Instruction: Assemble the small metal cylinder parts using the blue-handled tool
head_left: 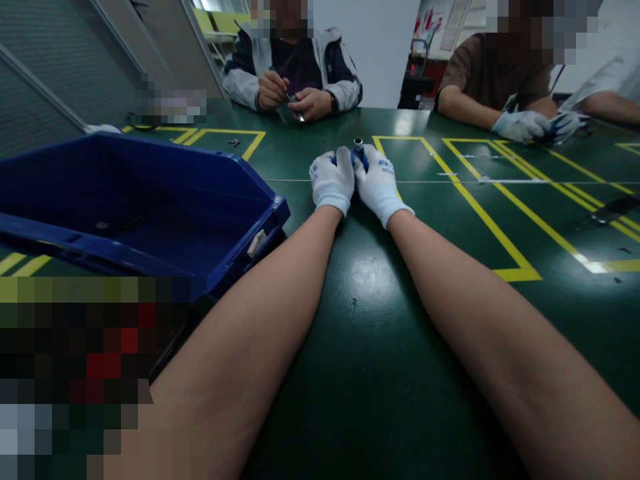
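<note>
Your left hand (332,179) and right hand (376,181) meet over the table (380,347), both in white gloves with the thumbs nearly side by side. Blue print runs across the back of the right glove: a line of characters too small to read, then what looks like "N51", its ending unclear. The left glove carries similar blue marks, turned too far away for you to make out. On the front rim of the blue bin (200,175) to your left, a pale tag (257,244) shows no legible writing.

A small metal part (358,143) stands up between your hands, its bright round end showing just above the thumbs, at the far side of your grip. Your right fingers are closed around it; whether your left fingers also grip it or only touch it, you cannot tell. Its lower portion is hidden by the gloves, and the dark blue there could be glove coating or the part itself.

Small dark bits lie in the bin, too dim to identify, and the bin runs off the left edge. Blocky blurring covers the lower left corner. Across the table, a co-worker in a jacket (345,70) fingers a small shiny piece (301,119).
</note>
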{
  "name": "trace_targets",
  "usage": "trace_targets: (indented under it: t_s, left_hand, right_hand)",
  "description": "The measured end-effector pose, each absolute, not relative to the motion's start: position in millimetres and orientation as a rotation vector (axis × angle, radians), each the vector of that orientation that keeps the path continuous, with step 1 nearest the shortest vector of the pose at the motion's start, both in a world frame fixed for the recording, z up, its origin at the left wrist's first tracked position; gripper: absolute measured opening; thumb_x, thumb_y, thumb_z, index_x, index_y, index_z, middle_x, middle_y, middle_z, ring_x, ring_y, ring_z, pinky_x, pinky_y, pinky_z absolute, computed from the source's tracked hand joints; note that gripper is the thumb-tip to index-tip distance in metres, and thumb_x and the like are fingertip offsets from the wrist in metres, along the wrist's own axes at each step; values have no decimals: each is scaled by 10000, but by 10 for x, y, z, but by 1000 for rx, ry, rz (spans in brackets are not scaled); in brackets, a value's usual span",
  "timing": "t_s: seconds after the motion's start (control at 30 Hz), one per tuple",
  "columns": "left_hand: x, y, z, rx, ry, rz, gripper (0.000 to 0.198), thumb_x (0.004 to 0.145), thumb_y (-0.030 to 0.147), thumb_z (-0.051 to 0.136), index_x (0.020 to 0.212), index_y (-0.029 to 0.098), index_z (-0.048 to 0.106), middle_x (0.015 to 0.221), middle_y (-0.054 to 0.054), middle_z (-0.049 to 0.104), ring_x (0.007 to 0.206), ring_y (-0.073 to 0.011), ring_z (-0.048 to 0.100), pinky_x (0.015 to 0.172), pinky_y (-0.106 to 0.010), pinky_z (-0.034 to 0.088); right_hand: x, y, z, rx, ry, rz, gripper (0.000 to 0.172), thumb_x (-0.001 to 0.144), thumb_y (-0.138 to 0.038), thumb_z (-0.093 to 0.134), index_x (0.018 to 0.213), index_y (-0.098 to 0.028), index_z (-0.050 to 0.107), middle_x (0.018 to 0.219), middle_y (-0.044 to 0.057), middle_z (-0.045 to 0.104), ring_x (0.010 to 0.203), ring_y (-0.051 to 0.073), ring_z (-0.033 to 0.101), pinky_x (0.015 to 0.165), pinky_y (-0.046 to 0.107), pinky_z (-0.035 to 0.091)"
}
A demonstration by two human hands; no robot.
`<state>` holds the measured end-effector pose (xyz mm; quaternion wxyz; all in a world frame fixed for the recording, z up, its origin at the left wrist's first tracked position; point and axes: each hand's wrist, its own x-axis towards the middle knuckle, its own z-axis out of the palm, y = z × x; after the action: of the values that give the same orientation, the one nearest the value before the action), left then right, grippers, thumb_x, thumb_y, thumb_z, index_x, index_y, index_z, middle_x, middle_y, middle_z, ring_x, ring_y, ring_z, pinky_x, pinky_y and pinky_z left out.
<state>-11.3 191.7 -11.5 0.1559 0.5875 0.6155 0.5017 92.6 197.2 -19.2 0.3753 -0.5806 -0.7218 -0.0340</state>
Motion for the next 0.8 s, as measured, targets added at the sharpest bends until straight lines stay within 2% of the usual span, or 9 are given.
trace_targets:
  t_s: [0.1, 0.2, 0.4, 0.67, 0.8]
  left_hand:
    - [-146, 1931, -136, 1622, 1798, 1422, 419, 872, 500, 376, 721, 173, 591, 712, -73, 607, 886, -235, 611, 832, -312, 440]
    - [-148, 1915, -127, 1574, 1829, 1452, 384, 851, 464, 392, 666, 181, 575, 640, -58, 592, 803, -212, 612, 795, -288, 449]
    - [-140, 1908, -125, 1524, 1828, 1492, 267, 810, 336, 404, 687, 174, 579, 667, -59, 612, 818, -198, 600, 794, -278, 448]
    - [-165, 1990, -177, 1473, 1867, 1498, 203, 771, 327, 457, 787, 162, 576, 775, -63, 605, 872, -201, 590, 811, -295, 444]
    - [-167, 1985, -185, 1523, 1877, 1488, 220, 798, 346, 436, 716, 181, 556, 727, -55, 588, 779, -185, 585, 763, -292, 447]
  right_hand:
    - [933, 1984, -201, -1491, -1868, -54, 456, 933, -497, 242, 1124, -190, 520, 1075, 79, 578, 1052, 227, 535, 920, 409, 421]
    - [945, 1987, -214, -1506, -1870, 8, 538, 921, -560, 194, 1125, -185, 522, 1072, 92, 579, 1087, 239, 518, 939, 431, 400]
    - [1003, 2002, -245, -1425, -1911, 146, 581, 905, -601, 191, 1096, -184, 547, 1006, 65, 618, 1006, 209, 558, 908, 394, 425]
    - [1078, 1999, -274, -1453, -1945, 144, 549, 870, -597, 340, 1074, -151, 585, 997, 84, 639, 967, 229, 578, 902, 417, 428]
    - [1092, 2019, -297, -1459, -2031, 217, 532, 861, -590, 366, 1095, -162, 577, 1006, 76, 634, 971, 236, 575, 893, 431, 433]
